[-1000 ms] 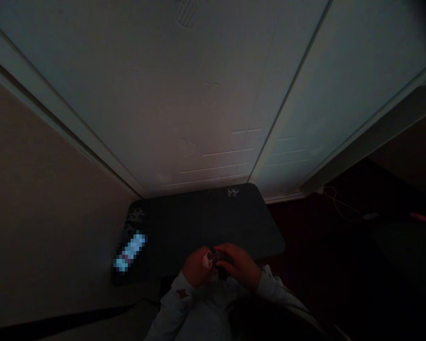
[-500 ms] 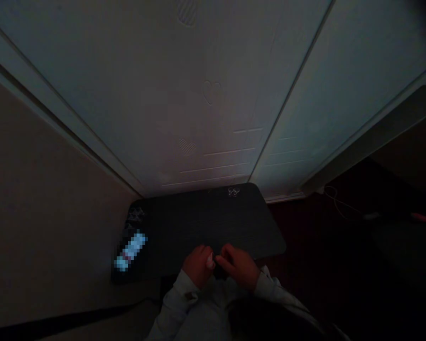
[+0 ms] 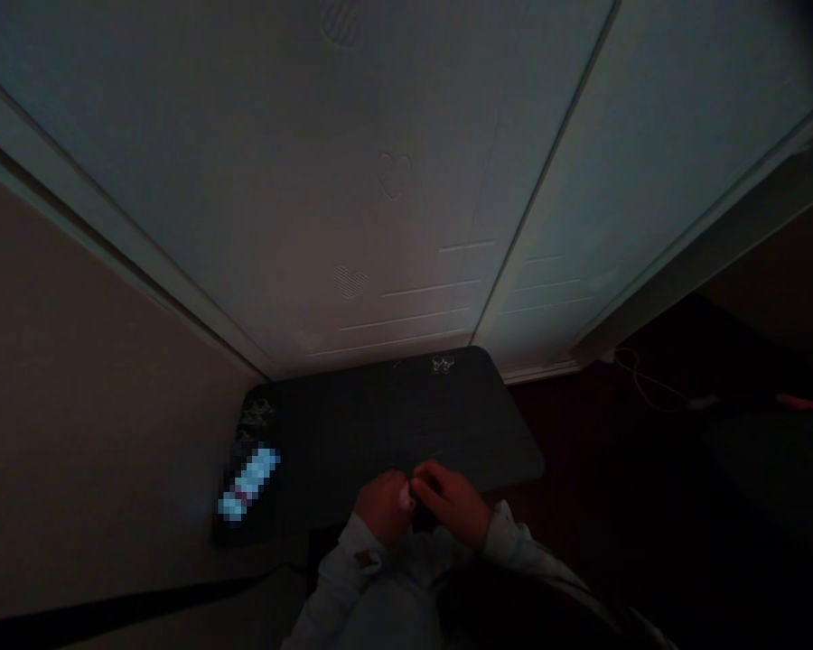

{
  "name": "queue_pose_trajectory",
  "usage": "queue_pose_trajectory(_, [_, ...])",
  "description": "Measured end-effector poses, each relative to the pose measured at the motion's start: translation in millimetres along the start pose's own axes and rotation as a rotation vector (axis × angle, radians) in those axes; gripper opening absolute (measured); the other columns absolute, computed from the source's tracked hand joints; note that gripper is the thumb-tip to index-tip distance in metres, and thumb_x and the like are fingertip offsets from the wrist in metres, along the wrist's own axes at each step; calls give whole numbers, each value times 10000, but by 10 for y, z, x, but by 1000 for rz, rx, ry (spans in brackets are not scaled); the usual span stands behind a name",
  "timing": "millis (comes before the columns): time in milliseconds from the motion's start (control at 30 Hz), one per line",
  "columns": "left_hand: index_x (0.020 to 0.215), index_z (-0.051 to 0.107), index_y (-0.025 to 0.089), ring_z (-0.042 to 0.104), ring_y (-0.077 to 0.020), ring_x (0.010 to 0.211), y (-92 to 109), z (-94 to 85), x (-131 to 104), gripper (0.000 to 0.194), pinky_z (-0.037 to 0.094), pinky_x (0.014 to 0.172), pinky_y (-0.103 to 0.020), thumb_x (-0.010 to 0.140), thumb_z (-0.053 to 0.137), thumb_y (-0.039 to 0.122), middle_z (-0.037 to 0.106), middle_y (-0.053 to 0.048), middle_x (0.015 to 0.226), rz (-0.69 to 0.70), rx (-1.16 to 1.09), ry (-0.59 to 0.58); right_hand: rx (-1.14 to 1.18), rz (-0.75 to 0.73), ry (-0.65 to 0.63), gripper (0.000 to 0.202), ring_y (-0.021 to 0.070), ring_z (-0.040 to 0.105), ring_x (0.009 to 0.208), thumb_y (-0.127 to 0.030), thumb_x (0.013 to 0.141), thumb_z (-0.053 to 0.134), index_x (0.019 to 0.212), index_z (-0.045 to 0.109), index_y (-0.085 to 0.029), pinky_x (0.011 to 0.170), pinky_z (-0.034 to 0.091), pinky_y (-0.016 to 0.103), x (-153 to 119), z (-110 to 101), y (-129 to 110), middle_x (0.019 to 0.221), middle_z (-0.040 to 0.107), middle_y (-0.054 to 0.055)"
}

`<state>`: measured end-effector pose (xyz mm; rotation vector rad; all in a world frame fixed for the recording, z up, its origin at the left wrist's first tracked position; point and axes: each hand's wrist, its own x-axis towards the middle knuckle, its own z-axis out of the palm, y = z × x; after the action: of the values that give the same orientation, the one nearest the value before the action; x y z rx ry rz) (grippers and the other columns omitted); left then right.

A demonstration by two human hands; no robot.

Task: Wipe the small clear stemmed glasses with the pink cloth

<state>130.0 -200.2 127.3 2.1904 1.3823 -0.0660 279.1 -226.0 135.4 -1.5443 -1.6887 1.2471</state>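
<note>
My left hand point(image 3: 383, 507) is closed at the near edge of a dark table point(image 3: 352, 424), fingers curled inward. A small pale spot shows by its thumb; whether it is a nail or a held thing, I cannot tell. Facing it, my right hand point(image 3: 453, 504) is closed too, its thumb and fingertips pinched together against the left hand. Whatever lies between the fingers is hidden by the dim light. Near the table's far right corner sits a pair of small shiny wire-like pieces point(image 3: 443, 364).
On the table's left end lies a lit, blurred-out phone-like screen point(image 3: 249, 484), with several thin shiny outlined pieces point(image 3: 257, 413) behind it. White panels point(image 3: 277, 208) with embossed hearts rise behind the table. A pale cable point(image 3: 640, 375) runs along the floor at right.
My right hand's fingers have come closer to the left hand and closed further. The view has shifted slightly; the things on the table stay in place.
</note>
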Motion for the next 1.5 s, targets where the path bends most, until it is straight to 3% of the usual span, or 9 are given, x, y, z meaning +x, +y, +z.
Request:
queue_pose_trajectory(67, [762,582,155,583,-174,697,-14,7,19,185,403,604,-257,798,434,259,622,-71,757,13,-26,-18,54,-92,9,356,150,554,788,-350,813,489,1113,479,-161,726,437,274,-16,-22,-14,878,592,50])
queue_pose_trajectory(133, [798,599,166,587,-167,712,-29,7,33,204,409,618,-248,805,434,287,631,-64,778,40,-57,-27,70,-182,14,443,172,533,910,-296,789,525,1198,422,-161,820,425,314,-26,-52,-25,1015,561,85])
queue_pose_trajectory(333, [816,611,173,587,-163,719,-95,-15,10,210,431,644,-245,804,428,276,628,-61,777,42,-123,-8,53,-331,-67,284,184,511,1012,-159,805,474,1084,528,-161,907,402,353,-8,-84,-21,1054,562,99])
queue_pose_trajectory(633, [761,594,184,580,-135,675,-90,-45,-57,159,417,609,-214,774,449,248,643,-26,753,41,-156,-16,-58,-281,-81,291,188,528,1004,-182,838,444,1122,502,-162,898,421,349,-20,-22,-24,1068,562,108])
queue_pose_trajectory(1000, [732,550,169,571,-167,708,-94,43,-83,177,372,612,-251,802,408,249,618,-61,758,-28,-38,17,-42,-78,8,179,164,577,785,-254,831,462,944,568,-163,723,454,290,-40,76,-30,864,624,64])
queue_pose_trajectory(1267, [736,541,172,560,-175,738,-48,56,-145,200,377,640,-262,819,378,249,610,-70,772,-70,-46,38,-12,11,-39,273,149,586,682,-359,854,413,858,591,-152,624,439,260,-31,83,-44,738,634,37])
queue_pose_trajectory(1367, [730,554,165,562,-178,730,-38,45,-130,189,386,643,-265,807,402,248,611,-72,768,-72,-90,39,13,-1,-20,255,163,594,764,-339,844,435,964,574,-163,700,455,290,-45,54,-48,834,641,53])
queue_pose_trajectory(1500, [768,593,176,574,-152,710,-47,36,-103,152,401,631,-235,778,460,250,628,-45,770,-18,-202,10,55,-190,-26,368,185,530,996,-267,789,531,1144,485,-183,879,415,337,-66,-1,-20,1080,567,86])
